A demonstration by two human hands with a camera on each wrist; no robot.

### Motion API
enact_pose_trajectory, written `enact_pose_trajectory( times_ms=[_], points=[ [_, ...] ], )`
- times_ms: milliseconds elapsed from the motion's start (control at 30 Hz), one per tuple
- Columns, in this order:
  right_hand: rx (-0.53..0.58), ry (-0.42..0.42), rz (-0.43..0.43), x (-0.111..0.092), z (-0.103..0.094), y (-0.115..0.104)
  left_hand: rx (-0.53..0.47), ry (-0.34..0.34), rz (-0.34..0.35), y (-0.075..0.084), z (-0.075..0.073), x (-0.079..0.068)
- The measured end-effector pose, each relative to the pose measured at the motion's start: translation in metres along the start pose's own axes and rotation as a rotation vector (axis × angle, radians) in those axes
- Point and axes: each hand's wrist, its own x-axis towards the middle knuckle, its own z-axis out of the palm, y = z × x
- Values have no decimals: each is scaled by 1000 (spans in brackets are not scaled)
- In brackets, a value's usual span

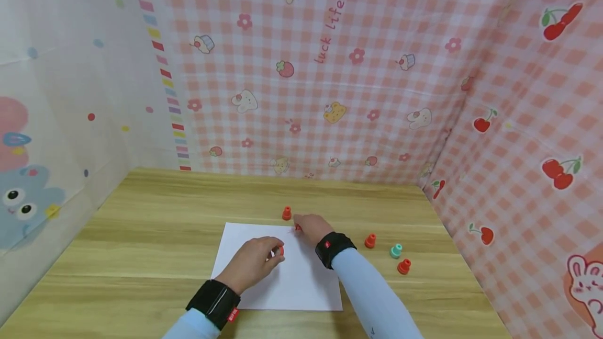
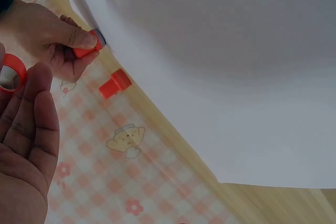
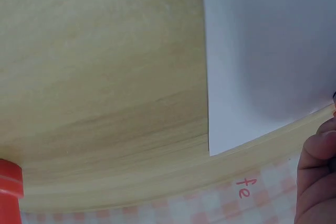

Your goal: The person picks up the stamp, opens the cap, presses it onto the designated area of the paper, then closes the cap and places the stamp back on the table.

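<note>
A sheet of white paper (image 1: 297, 289) lies on the wooden table under both hands. Over its middle, my left hand (image 1: 252, 263) holds a small round red cap (image 1: 280, 250) between thumb and fingers; the left wrist view shows the pale hollow inside of this cap (image 2: 11, 74). At the paper's far edge my right hand (image 1: 313, 228) pinches a red stamp (image 2: 86, 51) with a grey end turned to the sheet. Whether that end touches the paper I cannot tell. Just beyond the sheet stands another red stamp (image 1: 287, 214), left of my right hand.
On the table right of my right forearm stand a red stamp (image 1: 370, 241), a teal stamp (image 1: 396, 250) and one more red stamp (image 1: 404, 267). A pink checked cloth (image 1: 301, 93) hangs behind the table and along its right side; a white printed cloth (image 1: 70, 93) is at left.
</note>
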Motion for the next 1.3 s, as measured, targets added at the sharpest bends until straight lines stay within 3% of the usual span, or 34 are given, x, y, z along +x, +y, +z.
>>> enact_pose_trajectory(
  times_ms=[167,367,500,1067,1300],
  points=[
    [-55,16,-4,-2,0,-3,5,3,6,1,0,1],
    [-92,-60,38,2,-4,-6,2,-3,6,1,1,2],
    [-109,-55,42,5,-3,-3,6,2,-4,1,0,2],
    [53,-98,24,6,-6,5,1,-17,-12,2,1,1],
    [2,-106,4,11,-4,5,-2,-20,-1,1,3,2]
  ],
)
